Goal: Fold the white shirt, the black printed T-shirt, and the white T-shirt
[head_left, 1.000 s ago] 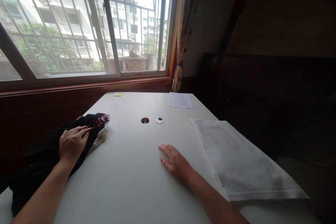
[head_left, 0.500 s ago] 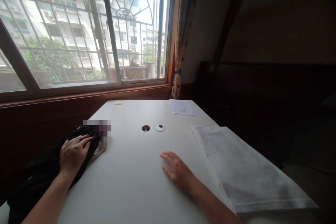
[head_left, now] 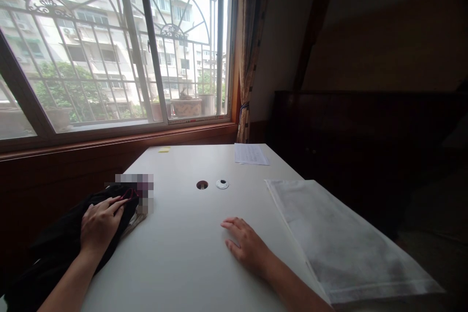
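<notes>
My left hand (head_left: pixel 99 224) lies on a heap of black cloth (head_left: pixel 69 231) at the table's left edge, its fingers stretched forward over the fabric. A thin dark-pink cord (head_left: pixel 129 194) shows just beyond those fingertips. Part of the heap's far end is blurred by blocks, so I cannot make it out. My right hand (head_left: pixel 248 246) rests palm down on the white table (head_left: pixel 175 263), fingers apart and nothing in them. To its right a flat white cloth piece or bag (head_left: pixel 340 239), slightly see-through and with a seamed border, is spread along the table's right side.
Beyond my hands are a round hole (head_left: pixel 202 185) in the tabletop and a round white cover (head_left: pixel 222 184). Paper sheets (head_left: pixel 251 154) and a yellow slip (head_left: pixel 164 149) lie near the far edge. A window (head_left: pixel 175 48) and tied curtain (head_left: pixel 246 83) stand behind.
The whole view has shifted slightly, so the table sits a little lower in the picture. Both hands keep nearly the same place and pose.
</notes>
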`<act>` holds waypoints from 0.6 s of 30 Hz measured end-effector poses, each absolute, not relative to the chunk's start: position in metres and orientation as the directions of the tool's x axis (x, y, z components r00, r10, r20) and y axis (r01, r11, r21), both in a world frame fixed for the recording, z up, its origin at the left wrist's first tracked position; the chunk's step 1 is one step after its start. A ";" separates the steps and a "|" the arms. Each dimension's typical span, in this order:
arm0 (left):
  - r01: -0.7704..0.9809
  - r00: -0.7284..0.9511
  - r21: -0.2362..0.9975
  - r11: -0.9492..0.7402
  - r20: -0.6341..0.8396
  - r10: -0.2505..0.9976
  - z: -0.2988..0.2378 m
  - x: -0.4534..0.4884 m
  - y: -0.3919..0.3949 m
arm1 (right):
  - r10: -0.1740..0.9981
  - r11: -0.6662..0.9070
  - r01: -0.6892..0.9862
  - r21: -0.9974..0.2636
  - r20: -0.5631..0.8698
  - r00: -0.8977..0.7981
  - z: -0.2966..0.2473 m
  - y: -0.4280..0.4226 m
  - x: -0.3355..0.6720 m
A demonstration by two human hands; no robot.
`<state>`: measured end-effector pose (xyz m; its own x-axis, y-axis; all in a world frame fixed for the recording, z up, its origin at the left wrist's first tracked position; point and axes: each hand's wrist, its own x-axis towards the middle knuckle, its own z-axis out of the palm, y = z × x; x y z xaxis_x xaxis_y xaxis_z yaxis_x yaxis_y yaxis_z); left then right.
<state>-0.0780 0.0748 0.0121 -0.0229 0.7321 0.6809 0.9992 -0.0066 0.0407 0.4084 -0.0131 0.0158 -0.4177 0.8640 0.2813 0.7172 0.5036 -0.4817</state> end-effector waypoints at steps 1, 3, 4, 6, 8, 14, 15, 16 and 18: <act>0.999 -0.021 0.040 -0.009 0.683 0.730 0.012 -0.078 0.075 | 0.865 0.502 0.718 -0.481 0.279 -0.418 0.016 -0.013 0.408; 0.999 -0.015 0.038 -0.015 0.686 0.727 0.013 -0.078 0.075 | 0.865 0.502 0.720 -0.479 0.274 -0.420 0.016 -0.014 0.408; 0.999 -0.012 0.036 -0.017 0.686 0.727 0.013 -0.078 0.074 | 0.864 0.503 0.721 -0.477 0.274 -0.421 0.015 -0.014 0.408; 0.999 -0.015 0.036 -0.014 0.683 0.730 0.013 -0.078 0.074 | 0.863 0.505 0.723 -0.471 0.280 -0.420 0.014 -0.015 0.408; 0.999 -0.021 0.037 -0.006 0.676 0.736 0.014 -0.078 0.074 | 0.863 0.506 0.727 -0.465 0.286 -0.417 0.013 -0.015 0.408; 0.999 -0.015 0.036 -0.014 0.681 0.732 0.014 -0.077 0.072 | 0.856 0.517 0.726 -0.454 0.295 -0.425 0.015 -0.016 0.407; 0.999 -0.012 0.037 -0.018 0.684 0.729 0.014 -0.077 0.072 | 0.854 0.520 0.723 -0.454 0.301 -0.425 0.015 -0.016 0.407; 0.999 -0.009 0.037 -0.022 0.686 0.727 0.013 -0.078 0.072 | 0.852 0.522 0.721 -0.455 0.304 -0.425 0.016 -0.016 0.407; 0.999 -0.008 0.040 -0.026 0.685 0.728 0.013 -0.079 0.073 | 0.853 0.522 0.722 -0.454 0.304 -0.425 0.016 -0.016 0.406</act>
